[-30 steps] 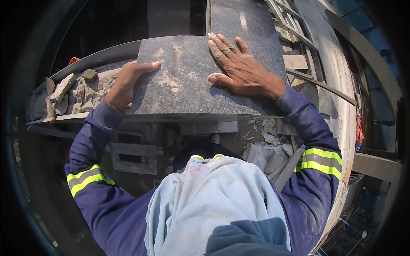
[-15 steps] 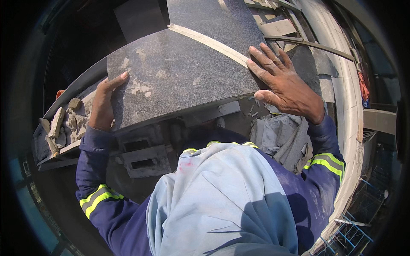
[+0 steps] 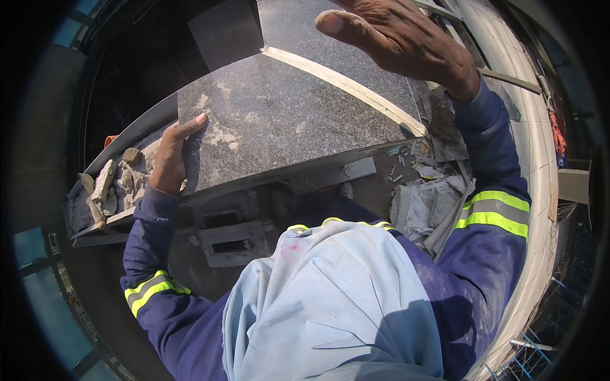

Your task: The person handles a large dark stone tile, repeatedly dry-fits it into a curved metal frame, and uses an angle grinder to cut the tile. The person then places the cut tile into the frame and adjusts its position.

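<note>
A dark grey speckled stone slab (image 3: 286, 120) with pale smears of mortar lies in front of me. My left hand (image 3: 170, 152) grips its left edge, thumb on the top face and fingers out of sight at the side. A whitish strip (image 3: 346, 87) runs diagonally along the slab's far edge, between it and another grey slab (image 3: 295, 32). My right hand (image 3: 406, 41) is raised above that far slab, holding nothing visible. Its thumb stands apart, and its fingertips are cut off by the upper rim of the view.
Broken mortar chunks (image 3: 114, 181) sit in a trough by the slab's left end. Below the slab lie a grey block with openings (image 3: 232, 244) and a crumpled whitish sack (image 3: 422, 203). A long pale ledge (image 3: 540, 159) curves down the right side; blue scaffolding (image 3: 527, 355) shows beyond it.
My right hand has lifted off the slab's right corner and moved up and away, uncovering the strip's right end. My left hand keeps its hold. The whole view has shifted slightly.
</note>
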`<state>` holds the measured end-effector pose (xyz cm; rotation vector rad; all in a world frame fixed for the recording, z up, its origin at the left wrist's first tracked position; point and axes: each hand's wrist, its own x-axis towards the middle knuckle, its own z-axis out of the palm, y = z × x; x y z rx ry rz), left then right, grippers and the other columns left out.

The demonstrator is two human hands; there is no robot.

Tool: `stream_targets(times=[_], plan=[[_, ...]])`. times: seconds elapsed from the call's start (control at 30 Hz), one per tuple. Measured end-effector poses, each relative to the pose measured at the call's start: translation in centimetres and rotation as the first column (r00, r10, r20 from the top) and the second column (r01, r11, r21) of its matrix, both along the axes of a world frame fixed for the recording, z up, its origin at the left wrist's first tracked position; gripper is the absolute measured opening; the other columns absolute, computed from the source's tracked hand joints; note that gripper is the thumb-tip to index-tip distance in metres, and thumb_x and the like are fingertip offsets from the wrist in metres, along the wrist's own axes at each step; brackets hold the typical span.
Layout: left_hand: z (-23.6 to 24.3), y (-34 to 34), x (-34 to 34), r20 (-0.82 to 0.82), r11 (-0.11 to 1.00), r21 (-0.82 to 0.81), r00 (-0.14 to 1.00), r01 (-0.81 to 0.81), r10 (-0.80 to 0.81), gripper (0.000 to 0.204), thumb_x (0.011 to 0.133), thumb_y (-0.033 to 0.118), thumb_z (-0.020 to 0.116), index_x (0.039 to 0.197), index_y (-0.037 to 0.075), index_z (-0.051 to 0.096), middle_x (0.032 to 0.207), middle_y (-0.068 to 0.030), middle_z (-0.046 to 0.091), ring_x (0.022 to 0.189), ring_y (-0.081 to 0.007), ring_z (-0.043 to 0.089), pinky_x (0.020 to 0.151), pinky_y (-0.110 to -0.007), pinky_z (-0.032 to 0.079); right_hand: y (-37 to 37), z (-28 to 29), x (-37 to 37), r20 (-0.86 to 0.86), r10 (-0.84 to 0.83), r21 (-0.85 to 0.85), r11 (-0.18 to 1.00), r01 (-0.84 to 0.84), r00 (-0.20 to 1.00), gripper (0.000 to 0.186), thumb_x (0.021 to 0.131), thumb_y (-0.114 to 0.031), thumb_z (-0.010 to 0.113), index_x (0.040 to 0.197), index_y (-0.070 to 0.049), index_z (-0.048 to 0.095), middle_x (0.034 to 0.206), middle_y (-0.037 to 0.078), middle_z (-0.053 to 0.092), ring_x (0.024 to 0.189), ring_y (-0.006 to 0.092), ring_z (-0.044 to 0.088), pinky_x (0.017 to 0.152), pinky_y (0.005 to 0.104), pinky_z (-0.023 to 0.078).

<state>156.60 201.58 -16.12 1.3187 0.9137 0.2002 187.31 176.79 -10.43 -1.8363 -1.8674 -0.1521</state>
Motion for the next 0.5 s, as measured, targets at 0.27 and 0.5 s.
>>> stream_targets(times=[0.27, 0.5], plan=[[1.0, 1.9, -3.2, 0.044, 0.994, -0.105, 0.999, 0.017, -0.013, 0.042, 0.092, 0.020, 0.075, 0.119, -0.009, 0.063, 0.101, -0.0172, 0.072, 0.085, -0.0216, 0.074, 0.082, -0.033, 0.061, 17.8, -4.6, -4.8, 0.081, 0.092, 0.233, 0.966, -0.109, 0.992, 0.086, 0.100, -0.076, 0.017, 0.164, -0.020, 0.027, 0.169, 0.017, 0.025, 0.159, 0.0308, 0.016, 0.129, 0.0575, 0.007], [0.9, 3.3, -3.6, -0.016, 0.999, -0.023, 0.999, 0.044, -0.045, 0.049, 0.092, 0.023, 0.075, 0.126, -0.007, 0.058, 0.102, -0.0157, 0.071, 0.084, -0.0189, 0.074, 0.080, -0.030, 0.062, 22.4, -12.3, -6.6, 0.163, 0.097, -0.133, 0.988, -0.076, 0.982, 0.095, 0.094, -0.083, 0.014, 0.163, -0.021, 0.031, 0.167, 0.022, 0.029, 0.159, 0.0336, 0.016, 0.124, 0.0687, -0.002]])
